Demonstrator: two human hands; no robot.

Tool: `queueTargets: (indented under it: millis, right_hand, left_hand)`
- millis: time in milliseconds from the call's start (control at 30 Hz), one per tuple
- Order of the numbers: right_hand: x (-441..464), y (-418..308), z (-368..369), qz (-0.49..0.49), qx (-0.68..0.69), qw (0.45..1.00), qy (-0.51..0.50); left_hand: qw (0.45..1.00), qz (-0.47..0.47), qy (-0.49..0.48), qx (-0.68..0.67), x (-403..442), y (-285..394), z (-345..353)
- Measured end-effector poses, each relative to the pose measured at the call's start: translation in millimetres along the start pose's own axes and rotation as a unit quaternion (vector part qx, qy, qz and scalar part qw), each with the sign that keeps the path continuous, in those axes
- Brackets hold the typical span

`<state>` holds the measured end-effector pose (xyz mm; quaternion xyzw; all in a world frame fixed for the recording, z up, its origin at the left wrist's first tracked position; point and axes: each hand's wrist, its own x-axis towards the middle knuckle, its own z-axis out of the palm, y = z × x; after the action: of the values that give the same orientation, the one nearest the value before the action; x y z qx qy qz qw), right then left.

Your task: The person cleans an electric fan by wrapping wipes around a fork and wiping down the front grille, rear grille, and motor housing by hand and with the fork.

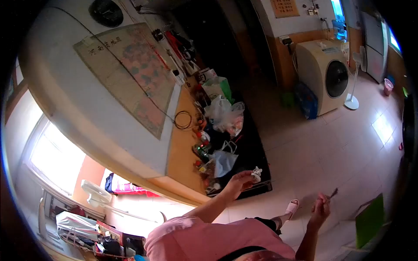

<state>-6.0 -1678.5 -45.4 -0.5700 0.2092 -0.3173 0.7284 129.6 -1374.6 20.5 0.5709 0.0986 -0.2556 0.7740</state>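
My left hand (238,184) is stretched forward, its fingers closed on a small crumpled white thing (257,174), perhaps tissue or a scrap of plastic. It is beside the near end of a low dark cabinet (254,163) covered with bags and small items. Lower and to the right, my right hand (321,209) is closed around a short, thin dark object (334,192) whose tip sticks out past the fingers. Its kind is too small to make out. The two hands are well apart, over the tiled floor.
Plastic bags (224,114) crowd the cabinet along the wall. Further off stand a washing machine (324,76), a white standing fan (352,102) and a pink bin (388,87). A green panel (370,221) is at my right. Another fan (96,192) is at the left.
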Motion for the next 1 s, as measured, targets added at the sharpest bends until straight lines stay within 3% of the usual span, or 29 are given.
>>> queueTargets:
  millis: [33, 100, 167, 233, 300, 333, 367, 400, 433, 467, 500, 667, 700, 733, 767, 867, 933, 967, 1000]
  right_hand:
    - [29, 4, 1, -0.106, -0.102, 0.989, -0.014]
    - [93, 12, 0, -0.221, -0.205, 0.953, -0.035]
    - [148, 14, -13, -0.048, -0.204, 0.976, -0.053]
    - [197, 1, -32, 0.014, -0.191, 0.978, -0.081]
    - [237, -44, -32, -0.087, -0.249, 0.964, -0.039]
    - [258, -52, -40, -0.094, -0.28, 0.955, -0.022]
    - [274, -66, -51, -0.034, -0.261, 0.965, -0.005]
    - [293, -52, -73, -0.055, -0.29, 0.956, -0.001]
    - [305, -60, -81, -0.068, -0.313, 0.947, 0.021]
    - [322, -60, -93, -0.022, -0.283, 0.957, 0.052]
    - [338, -54, -110, -0.093, -0.334, 0.936, 0.054]
    - [447, -21, -208, 0.014, -0.256, 0.956, 0.145]
    - [476, -24, -216, 0.033, -0.193, 0.969, 0.153]
    - [516, -36, -227, 0.049, -0.128, 0.978, 0.157]
    - [551, -62, -239, 0.089, -0.203, 0.968, 0.119]
    - [651, -64, -278, 0.123, -0.151, 0.979, 0.067]
    - [713, -58, -307, 0.092, -0.26, 0.961, -0.027]
    - [743, -48, -318, 0.112, -0.231, 0.966, -0.034]
    - [772, -39, -326, 0.112, -0.218, 0.969, -0.029]
  left_hand:
    - [1.0, 0.004, 0.013, 0.007, 24, 1, 15]
    - [0.998, 0.023, 0.013, 0.064, 82, 8, 57]
    - [0.983, 0.007, -0.02, 0.184, 144, 18, 119]
    - [0.955, 0.036, -0.142, 0.258, 194, 26, 198]
    - [0.928, 0.026, -0.239, 0.284, 237, 14, 273]
    - [0.901, 0.049, -0.291, 0.318, 254, 3, 309]
    - [0.864, 0.076, -0.354, 0.349, 274, -5, 350]
    - [0.844, 0.056, -0.402, 0.35, 290, -11, 385]
    - [0.819, 0.092, -0.42, 0.38, 299, -19, 413]
    - [0.793, 0.132, -0.439, 0.401, 311, -28, 445]
    - [0.774, 0.11, -0.485, 0.391, 321, -36, 476]
    - [0.675, 0.263, -0.564, 0.396, 406, -84, 624]
    - [0.676, 0.259, -0.572, 0.386, 420, -83, 648]
    - [0.709, 0.198, -0.561, 0.379, 440, -81, 679]
    - [0.737, 0.137, -0.545, 0.375, 456, -75, 708]
    - [0.734, 0.14, -0.513, 0.424, 508, -60, 782]
    - [0.745, 0.145, -0.484, 0.436, 549, -63, 821]
    - [0.748, 0.145, -0.482, 0.432, 569, -64, 833]
    - [0.798, 0.139, -0.433, 0.395, 585, -59, 843]
